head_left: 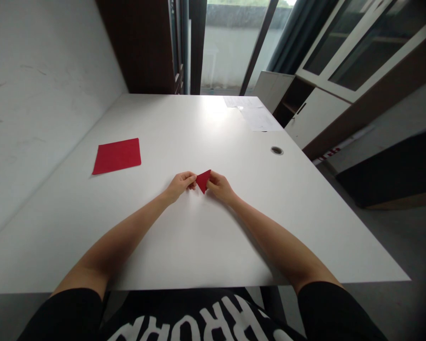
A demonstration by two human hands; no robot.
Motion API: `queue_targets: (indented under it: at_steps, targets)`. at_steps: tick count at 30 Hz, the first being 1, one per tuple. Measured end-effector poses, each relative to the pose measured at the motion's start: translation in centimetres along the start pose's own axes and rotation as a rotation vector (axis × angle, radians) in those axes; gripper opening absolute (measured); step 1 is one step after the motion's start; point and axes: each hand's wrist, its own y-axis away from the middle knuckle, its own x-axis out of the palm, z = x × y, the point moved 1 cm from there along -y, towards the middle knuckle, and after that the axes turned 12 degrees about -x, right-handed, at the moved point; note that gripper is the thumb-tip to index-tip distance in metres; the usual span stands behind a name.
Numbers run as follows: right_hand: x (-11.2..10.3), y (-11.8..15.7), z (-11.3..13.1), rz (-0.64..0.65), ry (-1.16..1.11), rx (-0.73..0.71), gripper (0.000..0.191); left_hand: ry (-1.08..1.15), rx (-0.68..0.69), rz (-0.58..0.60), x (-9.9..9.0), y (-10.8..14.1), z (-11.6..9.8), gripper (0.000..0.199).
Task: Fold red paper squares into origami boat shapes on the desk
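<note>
Left hand [179, 185] and right hand [220, 187] are close together, pinching a small red paper triangle [203, 181] over the white desk [198, 255]. A loose pinch could let it slip or crease crooked. A flat red sheet [116, 156] lies well left of the triangle, so it's not in the way.

Left hand [180, 185], right hand [221, 187] close, pinching (forearms [127, 232] bare)
</note>
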Motion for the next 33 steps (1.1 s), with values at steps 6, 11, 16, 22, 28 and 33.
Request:
queue_targets:
  at_steps: [6,11,16,22,28,33]
  targets:
    - [-0.2,0.2,0.6,-0.069,0.306,-0.018,0.013,-0.225,0.159,-0.068,1.1,0.7,-0.1,0.027]
    - [0.1,0.5,1.6,-0.005,0.520,-0.089,0.016,-0.371,0.207,-0.118,1.9,1.5,-0.1,0.041]
    - [-0.1,0.5,1.3,-0.049,0.511,-0.137,0.017,-0.227,0.192,-0.118,1.6,1.0,0.2,0.027]
    - [-0.7,-0.1,0.2,-0.060,0.020,-0.094,0.028,-0.079,0.192,-0.037,1.0,0.3,-0.1,0.022]
    - [-0.7,-0.3,0.4,-0.031,-0.172,-0.053,0.028,0.006,0.137,-0.068,0.8,0.5,-0.6,0.016]
    - [-0.9,-0.4,0.9,-0.052,-0.129,-0.006,0.026,0.026,0.102,-0.069,0.7,0.8,-0.8,0.016]
